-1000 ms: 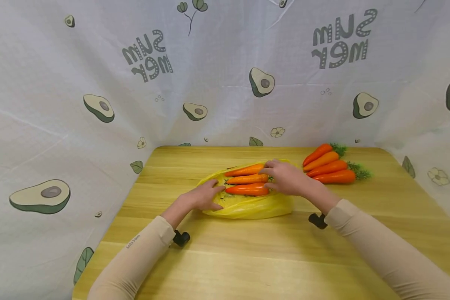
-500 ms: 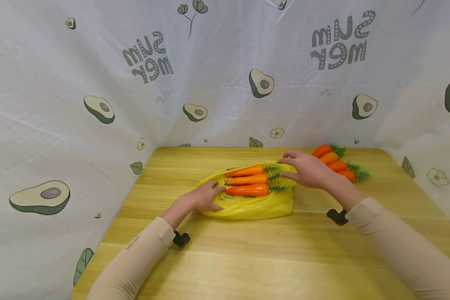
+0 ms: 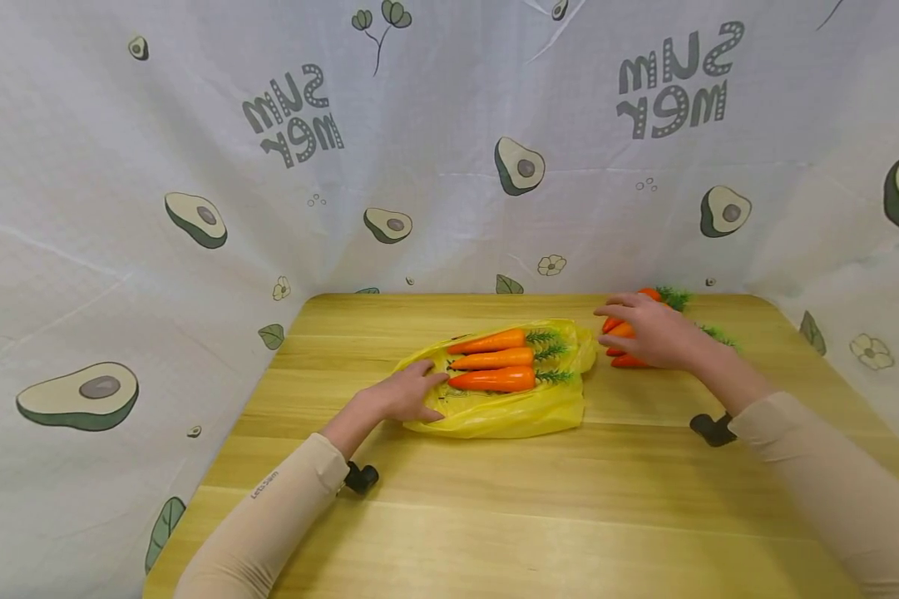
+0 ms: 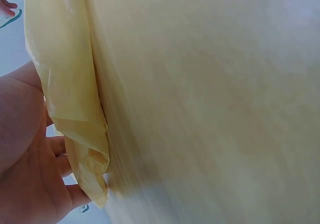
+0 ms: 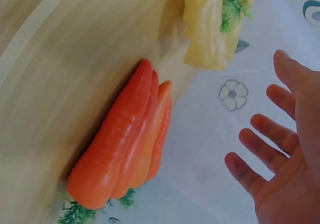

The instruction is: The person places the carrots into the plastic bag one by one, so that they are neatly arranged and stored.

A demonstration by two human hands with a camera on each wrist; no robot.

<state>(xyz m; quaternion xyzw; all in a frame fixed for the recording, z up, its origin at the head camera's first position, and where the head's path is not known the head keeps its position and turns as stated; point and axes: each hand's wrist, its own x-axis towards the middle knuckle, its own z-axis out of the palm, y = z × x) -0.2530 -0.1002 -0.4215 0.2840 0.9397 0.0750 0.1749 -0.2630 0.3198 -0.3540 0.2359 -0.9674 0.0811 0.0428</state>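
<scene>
A yellow plastic bag [image 3: 509, 422] lies on the table, its edges folded up around three orange carrots [image 3: 494, 358] with green tops toward the right. My left hand [image 3: 402, 393] rests at the bag's left end, thumb and fingers spread against its edges. In the left wrist view the fingertips [image 4: 77, 195] pass behind the yellow plastic. Over to the right, my right hand [image 3: 654, 331] hovers above a group of several loose carrots [image 3: 621, 360], partly covering them. The right wrist view shows its fingers extended and holding nothing, apart from the carrots [image 5: 115, 139].
The wooden table [image 3: 449, 516] ends at the back and sides against a white curtain [image 3: 434, 125] printed with avocados. A black wrist camera [image 3: 713, 429] hangs below the right wrist, and another camera [image 3: 361, 477] below the left.
My right hand has moved away from the carrots in the bag, rightward to above the loose ones. The green tops in the bag are now uncovered. My left hand has stayed in place.
</scene>
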